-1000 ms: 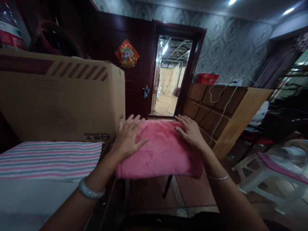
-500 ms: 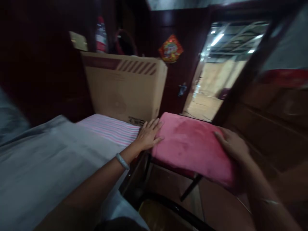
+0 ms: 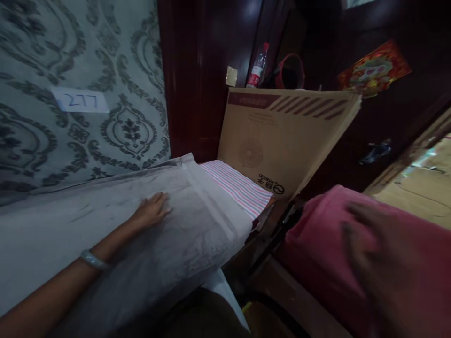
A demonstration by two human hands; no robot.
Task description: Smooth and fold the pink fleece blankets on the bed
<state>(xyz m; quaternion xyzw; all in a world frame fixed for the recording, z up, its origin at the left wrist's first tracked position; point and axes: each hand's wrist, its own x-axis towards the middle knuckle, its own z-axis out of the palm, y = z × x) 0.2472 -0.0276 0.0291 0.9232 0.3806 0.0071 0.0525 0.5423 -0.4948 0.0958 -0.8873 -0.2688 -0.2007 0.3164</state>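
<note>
Where the left hand lies: the left hand point(image 3: 152, 210) rests palm down on the grey-white sheet point(image 3: 116, 244), fingers spread flat and pointing toward the striped cloth; it grips nothing, only presses on the fabric.
Left wrist: a pale bangle point(image 3: 92, 259) sits on it, with the bare forearm running back toward the lower left corner.
Right hand: the right hand point(image 3: 378, 256) is a dark blur over the pink towel point(image 3: 317, 244); its fingers look loosely spread, but I cannot tell whether it touches or holds the towel.
Pink towel: a thick folded pile at the lower right, just beside the edge of the sheet, with a dark gap between the two.
Grey-white sheet: it covers a raised surface along the wall and hangs over the near edge, with a long crease running across it near the far end.
Striped cloth: the pink and blue striped cloth point(image 3: 240, 187) shows from under the far end of the sheet and reaches to the foot of the box.
Cardboard box: the cardboard box point(image 3: 282, 136) stands tilted behind the striped cloth, with dark red stripes along its top edge and printed marks upside down at its lower corner.
Behind the box: a plastic bottle point(image 3: 257, 68) with a red label and a red-rimmed round thing point(image 3: 289, 70), dim in the shadow.
Wall: patterned wallpaper with a white label point(image 3: 79, 100) marked 277.
Door: dark wood, a red ornament point(image 3: 374, 69) stuck to it.
</note>
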